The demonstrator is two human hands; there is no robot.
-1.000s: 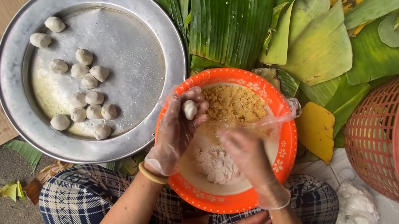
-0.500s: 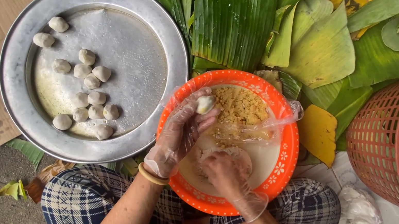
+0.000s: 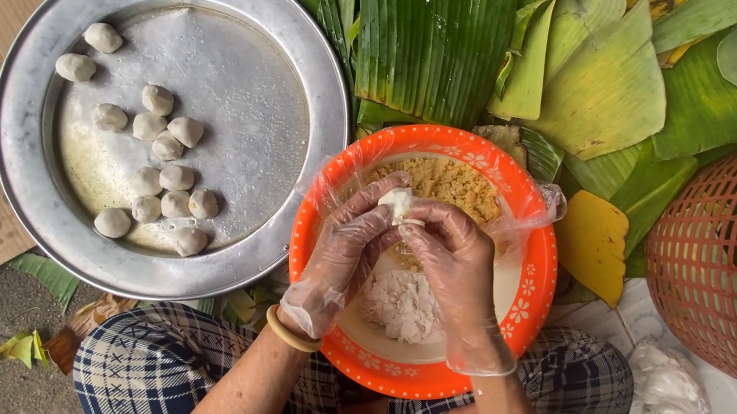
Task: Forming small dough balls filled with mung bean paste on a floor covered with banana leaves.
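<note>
Knees in checked cloth sit nearest the camera, w/ an orange plate resting over the lap. Both hands wear thin clear plastic gloves and meet above the plate's middle. Left hand and right hand have their fingers curled together, clamped on a small white dough ball that peeks out at the top between the fingertips; most of it is hidden inside the grip. The ball looks roundish, no clear long axis. Neither hand is nearer; both touch it, left from its left side, right from its right and below. Under the hands lies a lump of white dough; just beyond the fingertips, a heap of crumbly yellow filling, partly covered by the hands. To the left, touching the plate's rim or nearly so, a round metal tray holds finished pale balls in a loose cluster. Farther off, banana leaves fan out; a red plastic basket is cut off at the right edge. A crumpled white bag sits lower right, contents unclear.
</note>
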